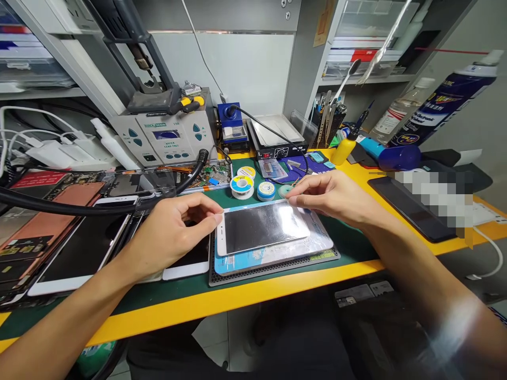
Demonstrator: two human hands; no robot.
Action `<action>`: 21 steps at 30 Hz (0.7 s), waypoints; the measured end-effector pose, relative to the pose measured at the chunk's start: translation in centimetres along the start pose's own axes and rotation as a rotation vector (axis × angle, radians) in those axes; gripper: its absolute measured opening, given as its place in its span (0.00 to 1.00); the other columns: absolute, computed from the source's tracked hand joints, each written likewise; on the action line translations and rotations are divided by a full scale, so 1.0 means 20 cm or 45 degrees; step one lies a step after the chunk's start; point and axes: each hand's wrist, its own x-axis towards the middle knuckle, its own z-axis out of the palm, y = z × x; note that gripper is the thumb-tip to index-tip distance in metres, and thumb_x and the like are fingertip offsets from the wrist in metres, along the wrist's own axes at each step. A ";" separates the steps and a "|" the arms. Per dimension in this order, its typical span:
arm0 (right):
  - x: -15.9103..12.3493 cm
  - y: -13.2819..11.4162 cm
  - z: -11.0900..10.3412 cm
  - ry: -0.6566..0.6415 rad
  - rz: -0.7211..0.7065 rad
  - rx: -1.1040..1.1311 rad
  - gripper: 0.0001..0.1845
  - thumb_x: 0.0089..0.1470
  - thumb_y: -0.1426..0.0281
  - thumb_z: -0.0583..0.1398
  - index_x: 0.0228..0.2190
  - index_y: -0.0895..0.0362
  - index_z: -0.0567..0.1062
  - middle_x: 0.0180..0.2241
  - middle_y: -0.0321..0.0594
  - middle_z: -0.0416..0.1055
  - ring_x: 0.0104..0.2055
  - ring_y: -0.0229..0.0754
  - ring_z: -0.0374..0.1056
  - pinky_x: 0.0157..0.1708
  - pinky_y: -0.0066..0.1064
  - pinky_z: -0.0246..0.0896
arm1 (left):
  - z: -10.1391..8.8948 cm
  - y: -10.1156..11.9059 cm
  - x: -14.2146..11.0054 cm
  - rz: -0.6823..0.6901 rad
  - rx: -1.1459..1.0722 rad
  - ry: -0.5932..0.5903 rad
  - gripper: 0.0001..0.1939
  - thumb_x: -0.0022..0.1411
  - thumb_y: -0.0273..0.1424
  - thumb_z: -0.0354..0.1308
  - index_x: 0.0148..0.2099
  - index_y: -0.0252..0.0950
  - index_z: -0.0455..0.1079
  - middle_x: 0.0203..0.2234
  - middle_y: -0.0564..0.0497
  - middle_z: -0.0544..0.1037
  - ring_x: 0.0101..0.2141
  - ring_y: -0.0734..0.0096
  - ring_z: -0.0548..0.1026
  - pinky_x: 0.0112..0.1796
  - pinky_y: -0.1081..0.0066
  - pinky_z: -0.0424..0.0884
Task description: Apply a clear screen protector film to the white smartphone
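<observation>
A white smartphone (pixel 261 227) with a dark, glossy screen lies on a blue-and-clear repair mat (pixel 277 258), which sits on a black perforated pad (pixel 273 272). My left hand (pixel 178 232) is at the phone's left side, with its fingertips at the screen's edge. My right hand (pixel 332 198) reaches in from the right, with its fingertips near the phone's top edge. A thin clear film may cover the screen, but I cannot tell whether either hand pinches it. Another white phone (pixel 188 261) lies partly under my left hand.
Several opened phones and tablets (pixel 67 248) lie at the left under a black hot-air hose (pixel 79 206). Solder spools (pixel 242 186), a circuit board (pixel 209 177), a Quick rework station (pixel 160 140), a heating plate (pixel 277 140), a spray can (pixel 443 103) and a dark phone (pixel 407 208) surround the green mat.
</observation>
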 end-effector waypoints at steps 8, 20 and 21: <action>0.00 0.00 0.00 -0.002 0.010 0.038 0.11 0.49 0.61 0.72 0.30 0.56 0.85 0.36 0.42 0.79 0.32 0.41 0.68 0.26 0.31 0.54 | 0.00 0.02 0.00 0.017 0.130 0.048 0.13 0.62 0.45 0.63 0.37 0.41 0.80 0.33 0.52 0.85 0.31 0.67 0.78 0.32 0.73 0.72; 0.01 0.01 0.00 -0.012 0.009 0.054 0.10 0.49 0.62 0.72 0.29 0.57 0.83 0.30 0.39 0.77 0.29 0.39 0.66 0.28 0.31 0.56 | 0.00 0.01 -0.01 0.013 0.163 0.048 0.14 0.61 0.46 0.63 0.38 0.41 0.80 0.33 0.52 0.84 0.30 0.68 0.78 0.28 0.74 0.70; 0.01 0.01 0.00 -0.010 0.011 0.056 0.10 0.49 0.62 0.72 0.29 0.57 0.83 0.30 0.40 0.78 0.30 0.39 0.66 0.28 0.32 0.57 | 0.00 0.01 -0.01 0.015 0.160 0.046 0.14 0.61 0.46 0.63 0.38 0.41 0.80 0.33 0.53 0.84 0.30 0.68 0.78 0.28 0.74 0.70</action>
